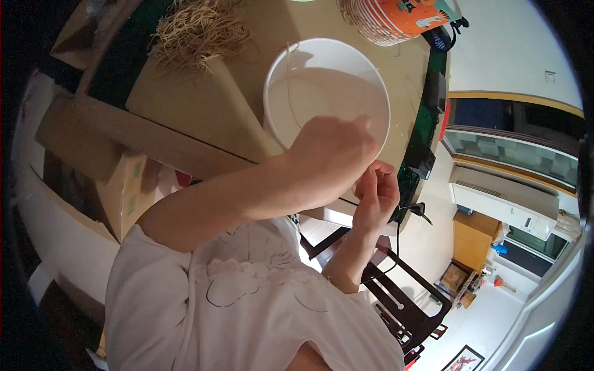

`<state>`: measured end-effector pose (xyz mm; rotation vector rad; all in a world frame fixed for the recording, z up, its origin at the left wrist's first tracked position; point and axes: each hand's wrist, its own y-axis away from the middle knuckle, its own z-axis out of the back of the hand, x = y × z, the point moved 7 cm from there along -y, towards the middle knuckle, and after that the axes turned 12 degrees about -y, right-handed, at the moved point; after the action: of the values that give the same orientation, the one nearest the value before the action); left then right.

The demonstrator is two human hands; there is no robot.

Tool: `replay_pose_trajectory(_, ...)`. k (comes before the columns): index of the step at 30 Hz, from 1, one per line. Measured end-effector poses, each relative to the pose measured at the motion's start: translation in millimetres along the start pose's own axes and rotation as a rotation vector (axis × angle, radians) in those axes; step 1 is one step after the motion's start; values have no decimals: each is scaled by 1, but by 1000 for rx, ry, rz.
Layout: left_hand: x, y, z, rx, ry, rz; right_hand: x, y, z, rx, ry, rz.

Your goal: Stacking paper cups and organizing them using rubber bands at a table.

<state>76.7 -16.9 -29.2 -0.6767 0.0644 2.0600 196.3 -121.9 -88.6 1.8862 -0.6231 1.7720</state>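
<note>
A large white paper bucket (328, 80) stands on the table with its wide mouth facing me. One thin tan cord (289, 80) crosses its rim and hangs down the inner wall. My left hand (331, 154) reaches across the bucket's near rim, its fingers closed and mostly turned away, so what they hold is hidden. Just beside it, at the right of the near rim, my right hand (377, 188) has its fingers curled and pinched together. Whatever lies between those fingertips is too small to make out.
A tangled heap of tan cords (201, 34) lies at the far left on a cardboard sheet (192, 102). At the far right is a stack of orange printed paper buckets (396, 21) with cords along its side. Black boxes (422, 162) line the right table edge; a dark chair (408, 297) stands beyond.
</note>
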Motion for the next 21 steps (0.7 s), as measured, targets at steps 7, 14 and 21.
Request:
replay_pose_trajectory(7,-8,7,19,-151,141,-72,23,15,-3,-13,-170,60)
replay_pose_trajectory(14,-22,15,23,-50,443,-251,17,24,-13,163,-541,-233)
replay_pose_trajectory(21,-23,15,19,-47,575,-278,14,27,-14,225,-657,-332)
